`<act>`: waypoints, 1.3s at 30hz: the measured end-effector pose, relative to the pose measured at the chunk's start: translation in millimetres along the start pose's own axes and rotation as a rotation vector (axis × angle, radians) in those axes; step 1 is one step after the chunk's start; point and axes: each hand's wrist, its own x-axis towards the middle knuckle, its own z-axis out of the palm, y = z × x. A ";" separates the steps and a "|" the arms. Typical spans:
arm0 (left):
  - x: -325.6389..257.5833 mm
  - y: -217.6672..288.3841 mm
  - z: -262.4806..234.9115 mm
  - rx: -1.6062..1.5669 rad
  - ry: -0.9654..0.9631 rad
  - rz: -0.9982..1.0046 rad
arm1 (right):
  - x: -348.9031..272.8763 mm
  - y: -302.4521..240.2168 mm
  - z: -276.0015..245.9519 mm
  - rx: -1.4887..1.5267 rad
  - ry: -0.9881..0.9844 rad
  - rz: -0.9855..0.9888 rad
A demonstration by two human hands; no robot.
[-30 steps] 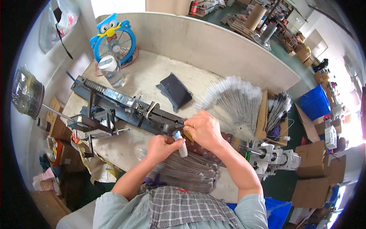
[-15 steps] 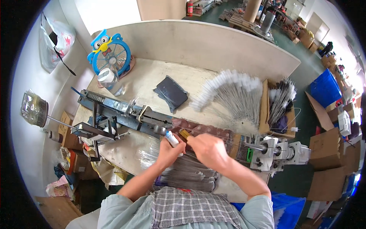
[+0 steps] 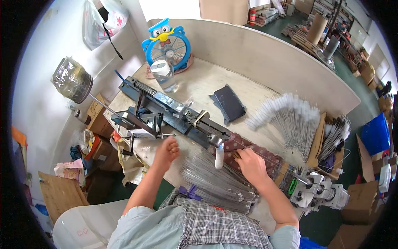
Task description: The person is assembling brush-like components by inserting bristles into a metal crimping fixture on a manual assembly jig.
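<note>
- Pale wood makes up the workbench (image 3: 199, 83), which has a tall curved backboard (image 3: 265, 54) along its far edge
- Dark blue-grey metal jig (image 3: 174, 112) runs slantwise across the bench, from a spring end at the far left to a brown perforated plate (image 3: 248, 145) near the right hand
- Left hand (image 3: 166, 150) hovers at the near edge of the jig, beside a thin rod frame, fingers loosely curled and slightly apart, gripping nothing that shows
- Right hand (image 3: 251, 165) lies on the perforated plate, fingers bent down together; whether they pinch a wire I cannot tell
- White-wrapped handle (image 3: 219, 155) hangs from the jig between the two hands
- Bundle of bare grey wires (image 3: 215, 182) lies just in front of the person, under both forearms
- Fan of white-tipped wires (image 3: 290, 118) spreads on the bench to the right, beyond the plate
- Dark flat case (image 3: 229, 102) rests on the bench behind the jig
- Clear plastic bottle (image 3: 162, 74) stands at the far left, just before a small blue owl-shaped fan (image 3: 166, 43)
- Cardboard boxes (image 3: 97, 120) and scraps crowd the floor on the left; a plastic bag (image 3: 103, 23) hangs on the white wall
- Green floor (image 3: 352, 79) stretches away to the right, with a blue bin (image 3: 375, 135) and more cartons
</note>
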 end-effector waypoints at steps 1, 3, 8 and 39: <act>-4.6 4.9 7.9 -0.011 -0.002 -0.006 | 0.3 -0.5 -2.3 0.018 -0.025 0.023; -16.3 20.4 20.9 0.046 0.374 0.041 | 2.0 -2.8 -6.3 0.016 -0.043 0.015; -12.0 20.0 13.0 -0.001 0.351 0.107 | -4.9 -11.0 -14.8 0.026 -0.079 0.015; -6.7 -106.5 208.7 0.344 -0.125 0.239 | -25.6 14.4 -99.3 0.060 0.211 -0.081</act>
